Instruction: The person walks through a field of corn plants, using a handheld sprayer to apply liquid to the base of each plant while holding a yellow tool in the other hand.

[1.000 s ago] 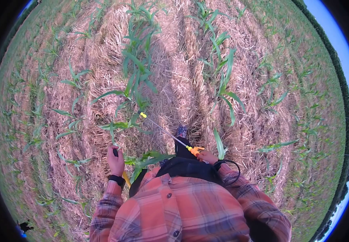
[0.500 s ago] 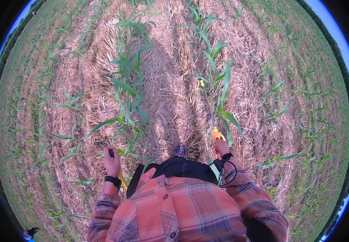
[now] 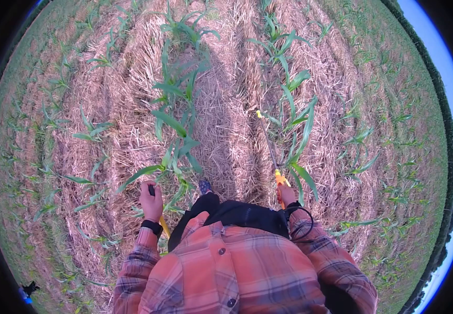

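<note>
My right hand (image 3: 286, 197) is closed around the yellow-orange handle of a spray wand (image 3: 280, 178). Its thin lance slants forward and slightly left to a yellow nozzle (image 3: 259, 113), just above the straw beside the right-hand row of young maize plants (image 3: 306, 131). At the left, my left hand (image 3: 151, 204) wraps a black grip (image 3: 151, 190) on a yellow pump lever (image 3: 165, 227), whose lower end disappears behind my sleeve and clothing. Leaves of the left maize row (image 3: 170, 121) hang close to that hand. A dark cord (image 3: 305, 224) loops by my right wrist.
Dry straw (image 3: 221, 99) covers the ground between the rows. One shoe (image 3: 204, 186) shows on the strip between the two nearest rows. More maize rows lie on both sides, and a dark tree line (image 3: 441, 104) edges the field at right.
The near plants have shifted slightly right and down in view. A shoe now shows farther left and forward. My left hand has risen slightly with the lever; the nozzle has swung a little left.
</note>
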A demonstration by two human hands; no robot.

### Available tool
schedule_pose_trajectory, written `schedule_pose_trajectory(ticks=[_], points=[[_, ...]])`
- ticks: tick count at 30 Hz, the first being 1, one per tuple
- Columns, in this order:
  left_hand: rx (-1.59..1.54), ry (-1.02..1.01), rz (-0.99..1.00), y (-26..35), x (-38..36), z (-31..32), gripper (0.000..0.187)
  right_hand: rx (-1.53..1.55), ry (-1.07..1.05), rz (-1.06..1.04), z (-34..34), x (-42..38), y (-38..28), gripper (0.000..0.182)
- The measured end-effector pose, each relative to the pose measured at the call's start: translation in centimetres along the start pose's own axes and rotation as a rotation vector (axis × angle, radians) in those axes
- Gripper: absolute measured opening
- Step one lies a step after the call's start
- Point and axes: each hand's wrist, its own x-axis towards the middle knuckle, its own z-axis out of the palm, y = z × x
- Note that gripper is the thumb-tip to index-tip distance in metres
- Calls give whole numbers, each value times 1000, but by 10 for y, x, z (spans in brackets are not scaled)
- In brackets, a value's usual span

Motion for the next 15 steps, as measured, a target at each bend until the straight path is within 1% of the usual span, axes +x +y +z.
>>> schedule_pose_trajectory(ticks=[1, 2, 3, 7, 9, 10, 11, 13, 14, 15], points=[[-16, -4, -5, -3, 11, 0, 10, -84, 4, -26, 11, -3, -6, 27], [-22, 34, 34, -1, 19, -1, 10, -90, -49, -53, 17, -5, -9, 27], [-24, 34, 30, -1, 27, -4, 10, -94, -102, -77, 23, -6, -13, 26], [-30, -10, -24, 3, 52, -10, 10, -166, -171, -45, 50, -12, -41, 26], [-39, -28, -54, 2, 63, -9, 11, -604, -228, -181, 64, -37, -77, 26], [-28, -34, -31, -1, 68, -7, 11, -447, -238, -124, 69, -32, -72, 26], [-17, -41, -9, -3, 72, -5, 12, -446, -232, -123, 73, -29, -72, 26], [-27, -40, 6, -4, 79, 0, 12, -540, -310, -130, 75, -23, -75, 27], [-31, -36, 18, -2, 82, 1, 12, -518, -358, -160, 76, -26, -82, 30], [-31, -38, 21, 1, 86, 2, 12, -515, -356, -161, 77, -29, -89, 30]])
